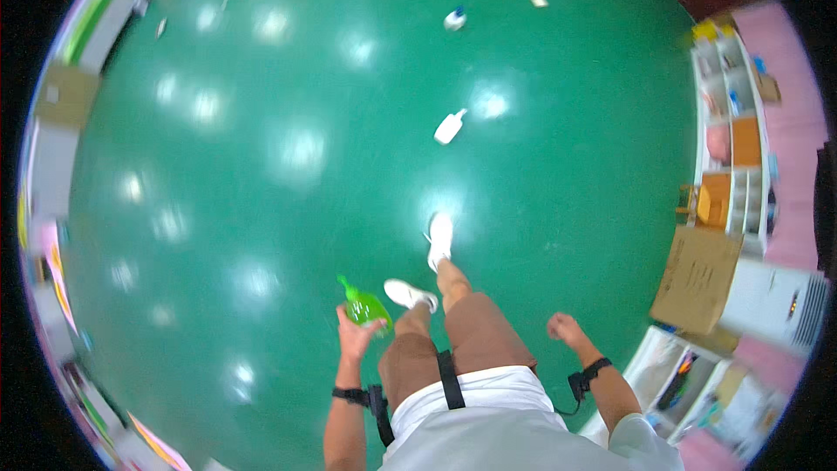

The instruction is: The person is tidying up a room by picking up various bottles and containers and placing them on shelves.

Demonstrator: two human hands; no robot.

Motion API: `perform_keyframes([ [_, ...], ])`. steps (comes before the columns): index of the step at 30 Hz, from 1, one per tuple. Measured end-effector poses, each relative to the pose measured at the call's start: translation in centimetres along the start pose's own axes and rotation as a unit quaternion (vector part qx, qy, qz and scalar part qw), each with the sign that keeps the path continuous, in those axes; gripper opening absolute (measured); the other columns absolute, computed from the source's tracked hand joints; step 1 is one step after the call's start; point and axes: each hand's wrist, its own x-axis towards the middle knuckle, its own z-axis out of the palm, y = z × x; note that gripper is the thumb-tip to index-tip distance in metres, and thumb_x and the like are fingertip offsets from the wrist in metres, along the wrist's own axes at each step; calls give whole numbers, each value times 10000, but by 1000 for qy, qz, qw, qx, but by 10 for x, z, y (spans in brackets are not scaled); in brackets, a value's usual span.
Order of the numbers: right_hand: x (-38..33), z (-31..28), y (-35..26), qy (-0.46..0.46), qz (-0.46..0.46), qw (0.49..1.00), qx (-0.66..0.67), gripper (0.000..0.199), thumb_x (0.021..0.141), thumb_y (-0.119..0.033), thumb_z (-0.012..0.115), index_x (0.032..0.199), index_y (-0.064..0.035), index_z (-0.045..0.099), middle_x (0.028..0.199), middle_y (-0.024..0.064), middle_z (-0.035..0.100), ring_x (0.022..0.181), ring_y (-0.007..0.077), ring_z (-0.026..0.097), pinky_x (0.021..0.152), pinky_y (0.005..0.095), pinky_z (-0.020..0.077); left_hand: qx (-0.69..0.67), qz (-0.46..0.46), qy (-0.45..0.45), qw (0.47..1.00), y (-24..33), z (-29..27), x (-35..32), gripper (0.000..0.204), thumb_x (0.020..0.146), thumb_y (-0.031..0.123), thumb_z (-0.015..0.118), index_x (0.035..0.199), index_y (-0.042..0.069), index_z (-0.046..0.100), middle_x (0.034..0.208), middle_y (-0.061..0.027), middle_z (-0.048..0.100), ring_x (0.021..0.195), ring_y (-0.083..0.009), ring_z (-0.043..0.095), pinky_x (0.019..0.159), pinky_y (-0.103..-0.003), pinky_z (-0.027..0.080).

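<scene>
A bright green pump bottle [366, 310] with a green pump top is gripped in my left hand [356, 334], beside my left thigh. The fingers wrap round its body, and the pump points up and to the left. On the other side, my right hand [565, 329] hangs out from my right leg with its fingers curled in; nothing shows in it. Ahead of my feet a white pump bottle [449, 127] lies on its side on the green floor [366, 183].
Farther off on the floor are a white bottle with a blue top [455, 19] and several other small white items. Along the right wall stand a white shelf unit [700, 109], a cardboard box [697, 279] and a white appliance [772, 301]. Boxes and panels line the left side.
</scene>
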Motion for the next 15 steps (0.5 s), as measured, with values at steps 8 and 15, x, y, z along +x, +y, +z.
perform_keyframes([
  [8, -75, 56, 196, 47, 67, 994, -79, 206, 761, -220, 523, 791, -52, 638, 822, 143, 652, 746, 281, 625, 673, 386, 487, -54, -51, -58, 996, 38, 74, -1, 795, 511, 141, 856, 1116, -21, 367, 1026, -153, 540, 898, -234, 550, 791, -358, 477],
  [15, -11, 38, 253, 107, 81, 991, -26, 240, 715, -198, 498, 783, -15, 638, 901, 218, 621, 851, 358, 589, 745, 448, 471, 154, 58, -50, 985, 169, 174, 51, 803, 494, 161, 858, 1103, -32, 372, 1022, -152, 539, 908, -236, 553, 792, -348, 472],
])
